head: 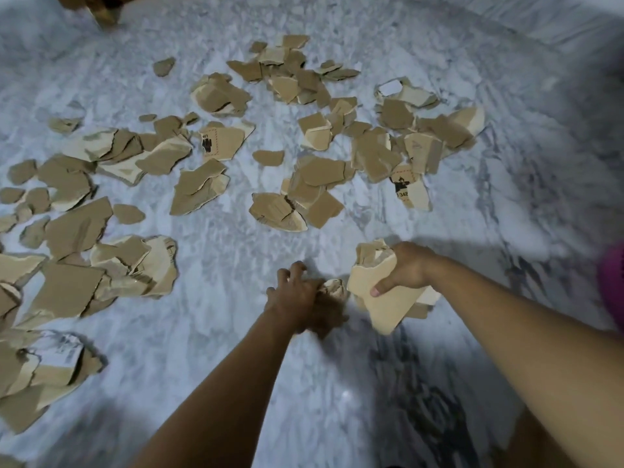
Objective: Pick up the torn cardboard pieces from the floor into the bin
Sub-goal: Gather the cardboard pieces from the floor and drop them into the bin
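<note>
While the right hand (pixel 407 266) grips a stack (pixel 381 298) of pale torn pieces just above the floor (pixel 236 349), its fingers (pixel 378 291) closed round the bundle with the thumb pressed on the front sheet, the left hand (pixel 299 297) reaches beside it toward a small scrap (pixel 334 288); motion blur hides whether those fingers are closed on the scrap or only curling over it. From the head view, the step in hand looks like gathering: adding the scrap to the stack. To do it well, the left hand should pinch the scrap flat against the floor, slide it under the right thumb, and keep the stack squeezed so loose inner sheets do not slip out. Most cardboard (pixel 202 184) is not yet collected, lying scattered and overlapping across the floor ahead and to the left, some pieces showing printed marks. The floor is polished white marble with grey veins, smooth enough for thin pieces to lie flush and resist lifting. A wooden furniture leg (pixel 101 11) shows at the top left. No bin is in view.
</note>
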`<state>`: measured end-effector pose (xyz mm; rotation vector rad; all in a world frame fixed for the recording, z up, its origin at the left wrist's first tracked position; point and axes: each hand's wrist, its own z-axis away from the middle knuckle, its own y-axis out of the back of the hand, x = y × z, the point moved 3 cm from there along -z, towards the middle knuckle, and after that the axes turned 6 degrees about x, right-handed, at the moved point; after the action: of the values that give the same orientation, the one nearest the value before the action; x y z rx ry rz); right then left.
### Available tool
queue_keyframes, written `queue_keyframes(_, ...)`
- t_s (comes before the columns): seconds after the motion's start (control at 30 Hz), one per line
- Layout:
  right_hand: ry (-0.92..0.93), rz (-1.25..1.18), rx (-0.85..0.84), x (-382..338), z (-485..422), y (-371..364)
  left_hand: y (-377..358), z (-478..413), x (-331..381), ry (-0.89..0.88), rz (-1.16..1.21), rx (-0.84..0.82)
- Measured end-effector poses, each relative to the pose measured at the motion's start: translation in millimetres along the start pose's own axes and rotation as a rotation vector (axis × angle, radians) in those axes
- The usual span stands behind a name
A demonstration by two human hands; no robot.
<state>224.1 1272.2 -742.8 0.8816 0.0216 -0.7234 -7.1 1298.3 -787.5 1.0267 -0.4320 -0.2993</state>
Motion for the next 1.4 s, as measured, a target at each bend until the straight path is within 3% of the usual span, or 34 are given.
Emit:
queue_keyframes(0.13, 0.007, -0.080, -0.022, 15, -4, -12, -4, -14, -3, -0.022, -0.070, 0.050)
queue_keyframes(0.3, 0.032, -0.186, -0.024, 26, -6, -26, 11, -13, -7, -0.029, 0.169, 0.040)
queue_keyframes(0.43, 0.034, -0.227, 0.004, 18, 6, -5, 38, -8, -9, 0.066, 0.399, 0.074)
queue_keyframes(0.63, 0.105, -0.268, 0.068, -12, -2, 40, 119, -31, -16, 0.095, 0.523, 0.105)
queue_keyframes(0.93, 0.169, -0.041, 0.181, -63, -15, 77, 157, -83, -69, 0.037, 0.202, -0.007)
queue_keyframes(1.1, 0.190, 0.061, 0.186, -84, -49, 58, 157, -114, -80, -0.086, -0.027, -0.048)
queue_keyframes(1.23, 0.305, 0.118, 0.195, -115, -80, 33, 126, -145, -99, -0.212, -0.072, -0.094)
queue_keyframes(1.4, 0.270, 0.184, 0.070, -130, -104, 6, 107, -162, -112, -0.275, -0.165, -0.018)
